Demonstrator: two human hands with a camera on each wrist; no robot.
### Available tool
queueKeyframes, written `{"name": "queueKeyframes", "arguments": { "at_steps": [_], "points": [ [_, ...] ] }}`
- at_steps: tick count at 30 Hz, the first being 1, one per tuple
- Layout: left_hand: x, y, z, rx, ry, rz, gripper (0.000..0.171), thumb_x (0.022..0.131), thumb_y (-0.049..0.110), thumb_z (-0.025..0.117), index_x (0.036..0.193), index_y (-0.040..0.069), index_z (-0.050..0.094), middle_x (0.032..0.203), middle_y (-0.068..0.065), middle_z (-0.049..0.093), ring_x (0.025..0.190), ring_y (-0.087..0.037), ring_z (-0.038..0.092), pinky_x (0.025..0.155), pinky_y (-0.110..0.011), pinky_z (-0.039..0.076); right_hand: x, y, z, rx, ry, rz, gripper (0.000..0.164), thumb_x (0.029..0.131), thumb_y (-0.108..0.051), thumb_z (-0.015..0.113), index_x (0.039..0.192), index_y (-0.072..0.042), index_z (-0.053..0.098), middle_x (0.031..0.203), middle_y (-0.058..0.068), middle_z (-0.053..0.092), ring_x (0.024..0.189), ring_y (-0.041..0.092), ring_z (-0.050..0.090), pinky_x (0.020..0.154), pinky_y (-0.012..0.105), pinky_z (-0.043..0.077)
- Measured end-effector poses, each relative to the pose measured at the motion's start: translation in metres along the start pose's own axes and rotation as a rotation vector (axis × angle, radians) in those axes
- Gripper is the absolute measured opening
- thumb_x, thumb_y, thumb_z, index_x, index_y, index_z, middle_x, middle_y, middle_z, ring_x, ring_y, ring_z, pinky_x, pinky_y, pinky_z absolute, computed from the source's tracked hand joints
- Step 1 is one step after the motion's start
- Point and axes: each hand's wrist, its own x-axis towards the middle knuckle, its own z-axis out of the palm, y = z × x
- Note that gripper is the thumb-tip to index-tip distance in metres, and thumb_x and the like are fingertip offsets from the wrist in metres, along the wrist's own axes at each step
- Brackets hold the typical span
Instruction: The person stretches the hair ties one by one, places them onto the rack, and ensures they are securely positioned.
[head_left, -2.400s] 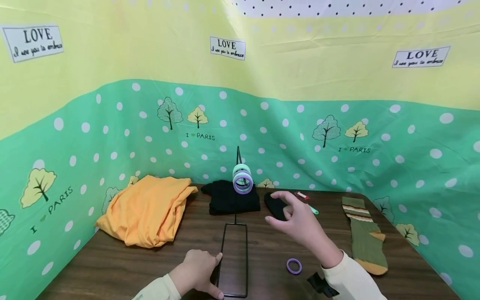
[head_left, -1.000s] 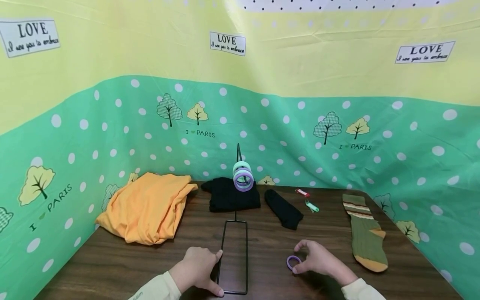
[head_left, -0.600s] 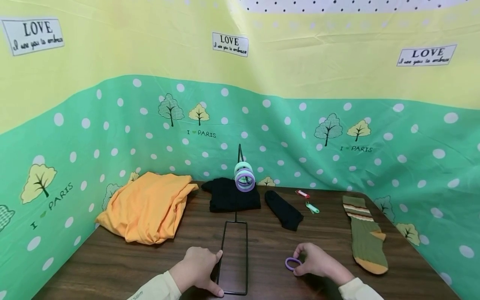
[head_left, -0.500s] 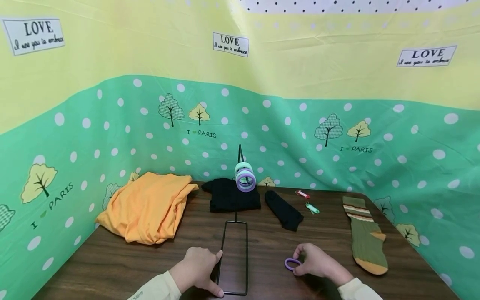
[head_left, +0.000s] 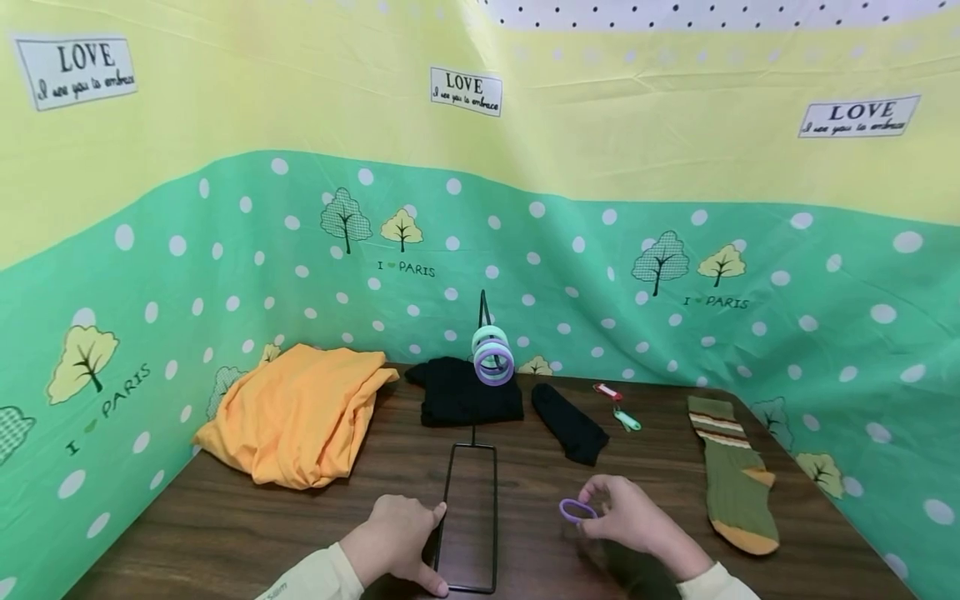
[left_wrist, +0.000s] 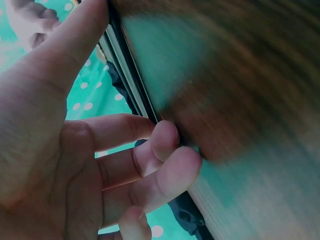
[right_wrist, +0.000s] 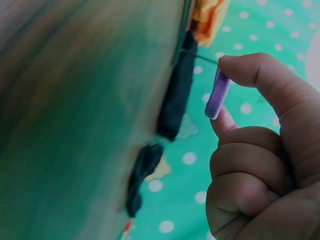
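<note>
A black wire stand [head_left: 496, 517] has its long rectangular base flat on the table. My left hand [head_left: 393, 533] holds the base's left rail, thumb near the front corner. In the left wrist view the other fingers [left_wrist: 170, 175] are bent. Mint green rings [head_left: 489, 332] and a purple ring [head_left: 494, 382] hang on the stand's arm at the back. My right hand [head_left: 633, 517] pinches another purple ring [right_wrist: 218, 96] between thumb and index finger, raised off the table to the right of the base. Its remaining fingers curl into the palm in the right wrist view.
An orange cloth [head_left: 296, 417] lies bunched at back left. Folded black clothing [head_left: 468, 396] lies behind the base, with a black sock [head_left: 570, 423] beside it. Red [head_left: 608, 391] and green key tags [head_left: 627, 420] lie farther right. A striped olive sock [head_left: 738, 492] is near the right edge.
My right hand came back from beside the black sock, took the purple ring off the table and lifted it slightly leftward. My left hand stays on the base.
</note>
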Motion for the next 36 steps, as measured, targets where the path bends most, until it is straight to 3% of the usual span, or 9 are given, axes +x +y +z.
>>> {"name": "queueKeyframes", "arguments": {
  "at_steps": [11,19,27,36],
  "points": [
    [-0.002,0.001,0.0,-0.002,0.02,0.008,0.094,0.056,0.081,0.06,0.134,0.03,0.05,0.074,0.0,0.064,0.052,-0.013,0.045,0.047,-0.031,0.038,-0.014,-0.053,-0.001,0.022,0.046,-0.072,0.026,0.073,-0.016,0.074,0.093,-0.011,0.058,0.052,-0.009,0.037,0.043,0.0,0.03,0.042,0.018,0.033],
    [-0.002,0.0,0.001,-0.015,0.01,0.008,0.093,0.057,0.08,0.06,0.134,0.03,0.049,0.066,0.001,0.059,0.05,-0.013,0.042,0.046,-0.031,0.037,-0.037,-0.101,-0.003,-0.009,0.153,-0.185,0.026,0.074,-0.018,0.076,0.092,-0.024,0.058,0.051,-0.012,0.029,0.044,-0.003,0.026,0.042,0.018,0.03],
    [-0.002,-0.001,0.001,-0.009,0.02,0.0,0.094,0.056,0.082,0.059,0.134,0.031,0.049,0.062,0.001,0.054,0.05,-0.013,0.042,0.045,-0.031,0.036,-0.046,-0.141,-0.005,-0.026,0.404,-0.469,0.038,0.069,-0.009,0.078,0.093,-0.029,0.057,0.052,-0.017,0.022,0.047,-0.008,0.019,0.042,0.014,0.025],
    [-0.003,0.0,0.002,-0.009,0.021,0.018,0.093,0.057,0.081,0.059,0.135,0.031,0.048,0.057,0.002,0.049,0.048,-0.013,0.039,0.044,-0.03,0.035,-0.032,-0.175,-0.019,-0.085,0.737,-0.811,0.044,0.059,-0.003,0.08,0.097,-0.015,0.061,0.047,-0.008,0.025,0.047,-0.007,0.019,0.043,0.01,0.019]
  ]
}}
